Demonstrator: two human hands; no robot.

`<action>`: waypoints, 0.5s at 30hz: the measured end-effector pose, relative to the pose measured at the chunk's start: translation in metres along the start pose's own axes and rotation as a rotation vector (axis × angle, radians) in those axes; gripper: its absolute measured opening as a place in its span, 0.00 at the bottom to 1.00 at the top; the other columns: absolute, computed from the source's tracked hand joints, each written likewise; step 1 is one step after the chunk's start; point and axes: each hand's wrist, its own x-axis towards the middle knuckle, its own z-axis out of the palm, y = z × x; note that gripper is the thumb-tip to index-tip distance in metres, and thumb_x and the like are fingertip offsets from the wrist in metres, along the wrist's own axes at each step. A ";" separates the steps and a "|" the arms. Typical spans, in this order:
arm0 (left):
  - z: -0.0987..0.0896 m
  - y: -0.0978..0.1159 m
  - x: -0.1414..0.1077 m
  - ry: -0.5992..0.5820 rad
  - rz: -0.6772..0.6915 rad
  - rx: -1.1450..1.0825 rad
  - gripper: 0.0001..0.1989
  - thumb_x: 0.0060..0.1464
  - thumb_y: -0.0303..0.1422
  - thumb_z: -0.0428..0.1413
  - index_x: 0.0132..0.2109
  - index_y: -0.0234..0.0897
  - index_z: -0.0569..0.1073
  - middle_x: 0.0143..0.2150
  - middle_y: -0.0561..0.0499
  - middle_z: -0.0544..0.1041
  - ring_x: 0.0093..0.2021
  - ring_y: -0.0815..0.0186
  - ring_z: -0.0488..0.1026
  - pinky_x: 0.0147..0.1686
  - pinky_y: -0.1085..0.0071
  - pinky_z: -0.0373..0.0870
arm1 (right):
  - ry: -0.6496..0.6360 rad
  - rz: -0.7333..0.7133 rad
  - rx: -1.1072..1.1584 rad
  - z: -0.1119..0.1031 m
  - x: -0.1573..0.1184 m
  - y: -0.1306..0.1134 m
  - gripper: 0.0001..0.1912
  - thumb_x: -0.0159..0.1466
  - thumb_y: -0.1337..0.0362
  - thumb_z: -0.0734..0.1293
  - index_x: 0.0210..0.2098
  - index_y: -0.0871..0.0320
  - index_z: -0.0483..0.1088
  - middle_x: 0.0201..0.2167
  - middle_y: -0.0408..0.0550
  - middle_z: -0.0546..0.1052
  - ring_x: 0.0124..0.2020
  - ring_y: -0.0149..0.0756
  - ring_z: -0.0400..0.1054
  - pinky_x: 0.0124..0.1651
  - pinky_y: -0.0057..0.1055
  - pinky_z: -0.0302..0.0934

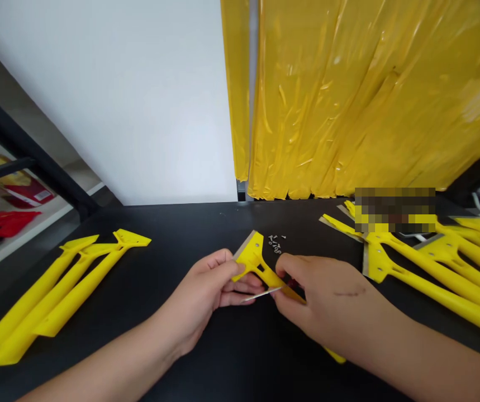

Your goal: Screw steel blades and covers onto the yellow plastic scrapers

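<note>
Left hand [198, 282] curled around the head of a yellow plastic scraper [256, 258], its steel blade [245, 245] edge facing far. Right hand [327, 298] narrow, pinching a thin metal strip [262, 295] just beside the scraper's shaft; handle tip juts out near, below that hand. Small screws [275, 244] lie just far of the blade on the black bench [223, 357]. Yellow handles [55, 296] lie well off left, bladed scrapers [445, 273] crowd right. Yellow plastic sheeting [369, 100] hangs past the bench's far edge.
</note>
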 end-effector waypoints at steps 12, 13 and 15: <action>0.002 -0.011 0.006 -0.122 0.027 0.263 0.25 0.65 0.44 0.58 0.64 0.38 0.69 0.46 0.46 0.78 0.34 0.64 0.81 0.29 0.68 0.79 | -0.039 0.122 -0.373 -0.015 -0.059 0.068 0.06 0.66 0.60 0.62 0.33 0.51 0.67 0.21 0.44 0.75 0.19 0.44 0.72 0.27 0.37 0.47; 0.002 -0.012 0.007 -0.127 0.030 0.269 0.25 0.65 0.44 0.58 0.64 0.38 0.69 0.46 0.46 0.78 0.33 0.64 0.81 0.28 0.69 0.78 | -0.034 0.146 -0.401 -0.017 -0.065 0.074 0.07 0.67 0.59 0.62 0.32 0.51 0.67 0.20 0.45 0.74 0.18 0.44 0.71 0.26 0.37 0.46; 0.002 -0.012 0.008 -0.130 0.030 0.282 0.25 0.65 0.44 0.58 0.64 0.38 0.68 0.46 0.47 0.77 0.33 0.65 0.80 0.28 0.69 0.78 | -0.016 0.196 -0.460 -0.019 -0.075 0.085 0.09 0.66 0.57 0.61 0.32 0.50 0.68 0.20 0.47 0.74 0.18 0.47 0.71 0.27 0.37 0.45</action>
